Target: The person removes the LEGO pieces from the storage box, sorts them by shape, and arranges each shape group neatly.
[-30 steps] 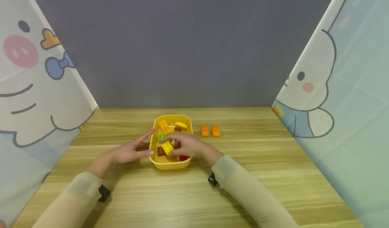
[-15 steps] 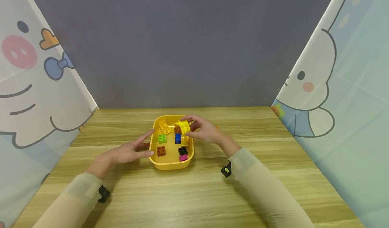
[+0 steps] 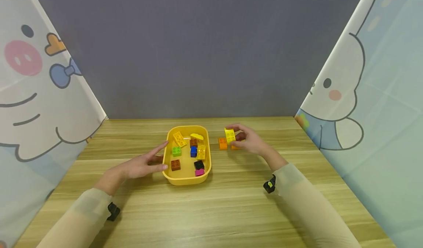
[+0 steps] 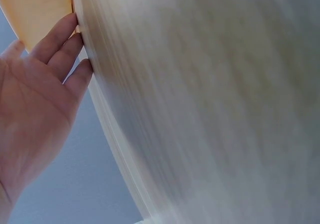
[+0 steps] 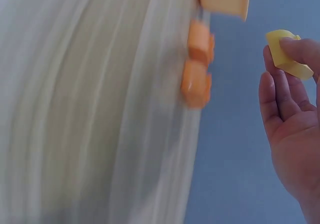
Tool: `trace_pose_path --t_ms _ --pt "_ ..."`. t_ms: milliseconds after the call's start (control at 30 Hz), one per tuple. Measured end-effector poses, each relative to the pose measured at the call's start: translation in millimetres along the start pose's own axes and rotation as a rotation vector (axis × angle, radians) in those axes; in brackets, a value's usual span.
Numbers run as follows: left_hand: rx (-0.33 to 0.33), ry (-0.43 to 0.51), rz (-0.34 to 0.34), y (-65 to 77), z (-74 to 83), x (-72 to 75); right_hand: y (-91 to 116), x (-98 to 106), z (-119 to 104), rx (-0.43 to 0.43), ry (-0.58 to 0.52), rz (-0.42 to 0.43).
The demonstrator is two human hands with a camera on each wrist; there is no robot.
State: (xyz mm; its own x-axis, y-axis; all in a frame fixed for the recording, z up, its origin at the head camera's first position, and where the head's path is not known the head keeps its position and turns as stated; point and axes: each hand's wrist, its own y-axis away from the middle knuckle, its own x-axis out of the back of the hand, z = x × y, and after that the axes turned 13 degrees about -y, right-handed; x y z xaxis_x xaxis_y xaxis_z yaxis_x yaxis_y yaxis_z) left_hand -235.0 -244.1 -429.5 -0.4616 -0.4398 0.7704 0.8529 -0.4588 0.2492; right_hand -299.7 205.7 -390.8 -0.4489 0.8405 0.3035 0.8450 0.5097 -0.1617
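My right hand [image 3: 249, 140] pinches a yellow toy brick [image 3: 230, 136] between thumb and fingers, raised over the table beside two orange bricks. In the right wrist view the yellow brick [image 5: 287, 55] is clear of the table, apart from the orange bricks [image 5: 196, 84]. One orange brick [image 3: 223, 143] shows fully in the head view; the other [image 3: 235, 147] is partly hidden by the hand. My left hand [image 3: 140, 165] rests with straight, spread fingers against the left wall of a yellow bin [image 3: 187, 181]. In the left wrist view, the left hand's fingers [image 4: 62, 34] lie at the bin's side.
Inside the bin lie a green brick [image 3: 176, 151], brown bricks [image 3: 175, 165], a blue brick [image 3: 193, 151], yellow bricks [image 3: 179, 139], a black brick [image 3: 199, 165] and a magenta piece [image 3: 199, 172]. A grey wall [image 3: 198, 57] stands behind the wooden table [image 3: 198, 215].
My right hand has picked the yellow brick out of the bin and carried it right, to above the orange bricks. The left hand stays at the bin's side.
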Motion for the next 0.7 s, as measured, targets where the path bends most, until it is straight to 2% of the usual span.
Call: trace_pose_path --t_ms 367,700 --pt "-0.003 0.004 -0.003 -0.8 1.4 0.8 14.5 41.7 30.0 -0.104 0.016 0.083" --pt "-0.006 0.005 -0.004 -0.3 1.0 0.7 17.9 59.3 50.3 -0.162 0.095 0.085"
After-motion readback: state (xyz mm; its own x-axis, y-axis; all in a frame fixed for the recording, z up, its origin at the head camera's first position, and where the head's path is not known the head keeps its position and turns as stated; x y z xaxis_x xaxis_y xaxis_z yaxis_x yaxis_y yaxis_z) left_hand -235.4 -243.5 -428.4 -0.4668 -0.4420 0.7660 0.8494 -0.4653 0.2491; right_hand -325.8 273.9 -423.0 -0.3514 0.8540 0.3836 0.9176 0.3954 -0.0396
